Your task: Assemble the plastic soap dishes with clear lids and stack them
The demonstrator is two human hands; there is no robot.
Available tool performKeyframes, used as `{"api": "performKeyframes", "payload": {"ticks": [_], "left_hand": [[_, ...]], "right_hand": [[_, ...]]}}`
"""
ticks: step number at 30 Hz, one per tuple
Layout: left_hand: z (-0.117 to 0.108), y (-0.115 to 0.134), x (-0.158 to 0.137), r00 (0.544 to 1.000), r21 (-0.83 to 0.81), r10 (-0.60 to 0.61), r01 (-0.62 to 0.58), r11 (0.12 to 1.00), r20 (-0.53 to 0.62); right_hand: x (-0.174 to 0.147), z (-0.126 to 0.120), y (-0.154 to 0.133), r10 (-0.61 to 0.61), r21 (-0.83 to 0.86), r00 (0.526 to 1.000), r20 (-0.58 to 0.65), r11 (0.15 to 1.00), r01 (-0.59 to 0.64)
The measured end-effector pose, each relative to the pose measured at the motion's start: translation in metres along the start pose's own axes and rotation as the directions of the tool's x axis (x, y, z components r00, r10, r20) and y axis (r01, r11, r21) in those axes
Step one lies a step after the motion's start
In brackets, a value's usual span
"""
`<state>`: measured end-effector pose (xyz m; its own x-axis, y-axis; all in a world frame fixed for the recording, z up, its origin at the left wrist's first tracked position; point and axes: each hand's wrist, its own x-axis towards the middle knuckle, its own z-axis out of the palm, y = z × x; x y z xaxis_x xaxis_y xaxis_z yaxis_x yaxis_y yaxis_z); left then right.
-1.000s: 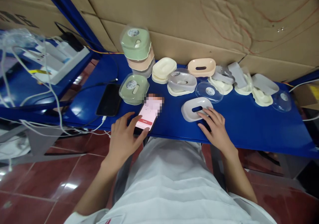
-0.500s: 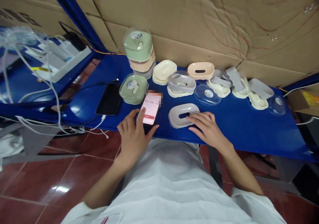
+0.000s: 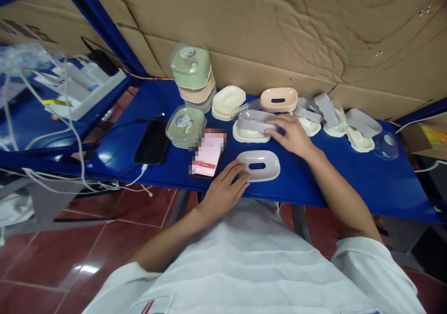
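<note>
My left hand (image 3: 227, 184) has its fingers and thumb around the left end of a grey oval dish with a slot (image 3: 268, 168), which lies flat near the shelf's front edge. Behind it, my right hand (image 3: 290, 134) grips the right end of a grey oval shell (image 3: 253, 117), which sits over a cream base (image 3: 248, 136). A clear lid (image 3: 252, 105) is partly visible behind that shell. To the left of the slotted dish lies a phone (image 3: 209, 153) with a lit, partly blurred screen.
Green lidded boxes stand at the left, one single (image 3: 185, 126) and one topping a stack (image 3: 191, 69). Behind are cream parts (image 3: 228, 100) and a peach slotted dish (image 3: 279, 98). Grey and cream pieces (image 3: 361, 125) lie right. A dark phone (image 3: 151, 141) lies beside cables.
My left hand has left the phone and moved right to the slotted dish. My right hand has let go of that dish and moved back to the grey shell.
</note>
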<state>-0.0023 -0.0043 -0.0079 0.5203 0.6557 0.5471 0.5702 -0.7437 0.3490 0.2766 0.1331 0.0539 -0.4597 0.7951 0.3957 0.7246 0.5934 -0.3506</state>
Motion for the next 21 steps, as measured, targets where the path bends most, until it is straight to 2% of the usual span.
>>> {"api": "performKeyframes", "payload": {"ticks": [2,5,8,10,12,15,18,21], "left_hand": [[-0.002,-0.002,-0.001,1.0,-0.034,0.01,-0.01,0.999,-0.002],[-0.003,-0.002,-0.003,1.0,-0.076,0.004,-0.004,0.997,0.001],[-0.002,-0.002,-0.005,0.999,-0.103,-0.049,0.047,0.994,-0.023],[-0.001,-0.002,-0.007,0.993,-0.131,-0.1,0.092,0.987,-0.056],[-0.001,-0.002,-0.009,0.99,-0.157,-0.125,0.113,0.981,-0.068],[-0.002,-0.003,-0.009,0.995,-0.145,-0.097,0.093,0.985,-0.021],[-0.004,-0.004,-0.008,0.996,-0.12,-0.091,0.092,0.989,0.009],[-0.005,-0.003,-0.006,0.998,-0.076,-0.065,0.066,0.995,0.022]], "right_hand": [[-0.021,-0.017,-0.011,0.005,0.088,0.999,-0.045,0.996,-0.001],[-0.064,-0.033,-0.033,0.044,0.073,0.99,-0.137,0.997,-0.034],[-0.106,-0.029,-0.054,0.055,0.001,0.982,-0.183,0.998,-0.056],[-0.126,-0.02,-0.065,0.051,-0.025,0.987,-0.153,0.998,-0.056],[-0.136,-0.009,-0.074,0.033,-0.019,0.996,-0.082,0.999,-0.035],[-0.137,0.0,-0.083,-0.014,0.003,1.0,-0.009,1.0,0.014],[-0.134,-0.001,-0.084,-0.043,-0.013,0.999,-0.029,0.999,0.043],[-0.141,-0.009,-0.077,-0.004,-0.078,0.994,-0.107,0.997,-0.004]]}}
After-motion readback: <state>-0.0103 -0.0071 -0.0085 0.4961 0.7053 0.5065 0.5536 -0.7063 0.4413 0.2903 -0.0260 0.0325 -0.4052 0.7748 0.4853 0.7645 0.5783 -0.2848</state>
